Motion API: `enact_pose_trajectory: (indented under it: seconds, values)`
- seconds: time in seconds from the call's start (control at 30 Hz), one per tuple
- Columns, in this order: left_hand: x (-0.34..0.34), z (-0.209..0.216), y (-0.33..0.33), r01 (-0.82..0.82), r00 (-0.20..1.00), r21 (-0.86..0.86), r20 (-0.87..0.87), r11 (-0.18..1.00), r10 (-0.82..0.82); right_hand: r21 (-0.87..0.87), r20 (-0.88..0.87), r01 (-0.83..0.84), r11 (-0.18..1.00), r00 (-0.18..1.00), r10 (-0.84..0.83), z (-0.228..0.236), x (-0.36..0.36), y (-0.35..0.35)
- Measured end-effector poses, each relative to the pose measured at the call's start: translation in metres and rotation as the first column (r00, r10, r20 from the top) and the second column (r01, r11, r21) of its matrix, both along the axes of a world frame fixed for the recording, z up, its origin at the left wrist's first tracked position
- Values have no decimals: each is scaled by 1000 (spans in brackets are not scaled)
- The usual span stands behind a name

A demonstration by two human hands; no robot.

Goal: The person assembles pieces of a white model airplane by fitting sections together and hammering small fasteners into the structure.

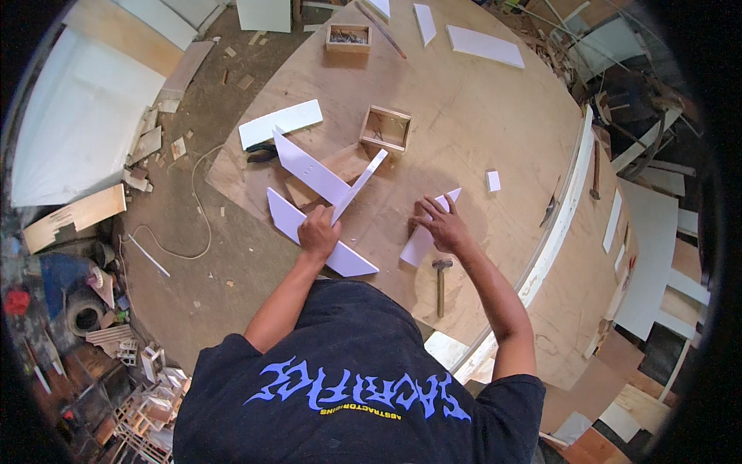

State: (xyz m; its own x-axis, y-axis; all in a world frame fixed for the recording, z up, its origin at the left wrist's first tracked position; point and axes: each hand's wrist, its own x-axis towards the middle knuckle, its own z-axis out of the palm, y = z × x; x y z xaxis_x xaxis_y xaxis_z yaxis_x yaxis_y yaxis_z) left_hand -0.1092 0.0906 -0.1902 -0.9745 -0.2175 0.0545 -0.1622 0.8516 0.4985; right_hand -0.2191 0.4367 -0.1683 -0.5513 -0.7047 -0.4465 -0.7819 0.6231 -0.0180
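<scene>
My left hand (pixel 318 232) is closed on a white panel frame (pixel 357 185), gripping it where a crosspiece meets the slant-cut nearer board. The frame's farther board (pixel 309 166) shows a few small marks on its face. To the right, my right hand (pixel 442 226) lies over a loose white board (pixel 418 246) with a slanted end, its fingers bent around the board's edges. A hammer (pixel 440 292) with a wooden handle rests on the table just nearer to me than that board. A small white block (pixel 493 182) sits farther right.
The wooden table (pixel 479 108) bears a small open wooden box (pixel 396 131), a box of nails (pixel 348 48), a white board (pixel 280 124) beside dark-handled pliers (pixel 261 152), and white offcuts (pixel 485 48) at the far end. A white rail (pixel 558 209) runs along the right. Wood scraps and a cable (pixel 202 209) litter the left floor.
</scene>
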Motion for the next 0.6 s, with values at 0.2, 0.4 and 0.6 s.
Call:
enact_pose_trajectory:
  seconds: [0.2, 0.4, 0.6]
  values:
    - [-6, 9, 6, -14, 996, 91, -90, 996, 22, -186, 51, -63, 980, 996, 73, -9, -7, 24]
    - [-16, -1, 0, 104, 993, 60, -63, 993, -100, -342, 210, 435, 833, 899, -383, 32, 26, -3]
    - [-11, 21, 1, 172, 977, 56, -142, 984, -162, -656, 124, 527, 541, 782, -611, 63, 83, -51]
